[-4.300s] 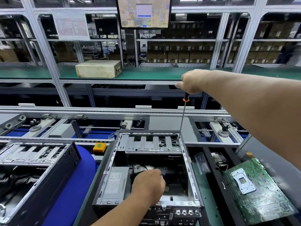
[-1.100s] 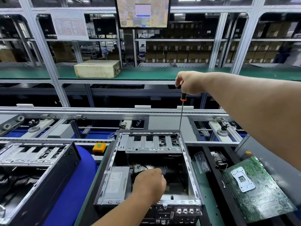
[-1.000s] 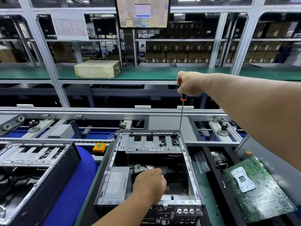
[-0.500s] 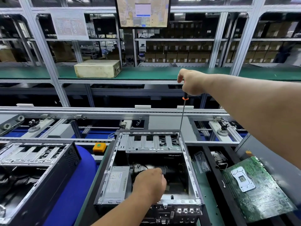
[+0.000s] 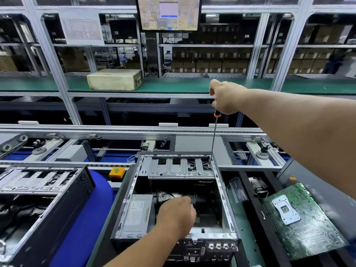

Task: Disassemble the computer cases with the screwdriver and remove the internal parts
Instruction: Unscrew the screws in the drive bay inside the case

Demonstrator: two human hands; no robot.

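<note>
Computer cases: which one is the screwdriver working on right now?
The middle case, where the screwdriver tip meets its far right corner and the left hand reaches inside; the case at left is untouched.

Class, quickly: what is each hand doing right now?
Left hand: fingers curled down inside the open computer case; what it holds, if anything, cannot be told.
Right hand: grips the screwdriver.
</note>
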